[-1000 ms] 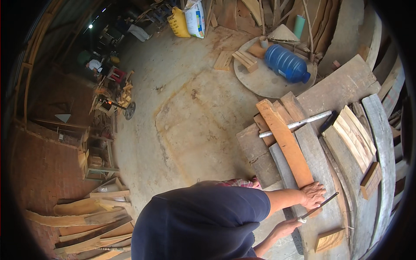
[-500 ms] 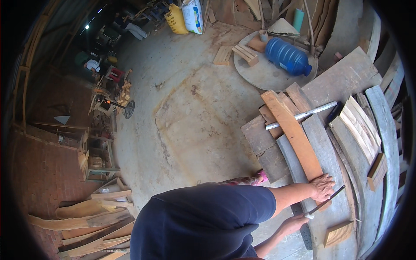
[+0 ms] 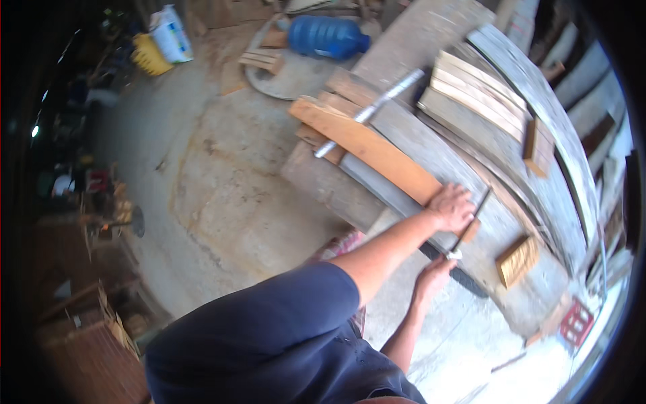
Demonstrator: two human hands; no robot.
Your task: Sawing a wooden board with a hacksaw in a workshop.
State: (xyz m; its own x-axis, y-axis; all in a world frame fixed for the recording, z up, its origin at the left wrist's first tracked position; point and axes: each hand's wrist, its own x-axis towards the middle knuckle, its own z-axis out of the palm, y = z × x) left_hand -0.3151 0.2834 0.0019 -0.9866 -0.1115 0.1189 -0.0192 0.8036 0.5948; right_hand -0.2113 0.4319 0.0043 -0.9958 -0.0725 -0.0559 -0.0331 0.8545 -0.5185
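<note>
View, against half a second ago: swung round, so the boards and bottle appear further left and higher, and a red crate has come in at lower right.
Brown plank: now slants more across the view; it lies on the boards, over a silvery bar.
Left hand: still laid over the plank near its lower end, fingers partly bent; whether they grip its edge or only press is hidden.
Right hand: closed round the pale end of a thin dark tool, as before; the tool slants across the plank's end, contact unclear.
Writing: marks on the white sack, beside the yellow sack, too blurred to read.
Surface: weathered grey boards, bearing pale slats, a brown block and a lighter block.
Room: stained concrete floor; a blue bottle lies on a round slab; the left side is dim.
</note>
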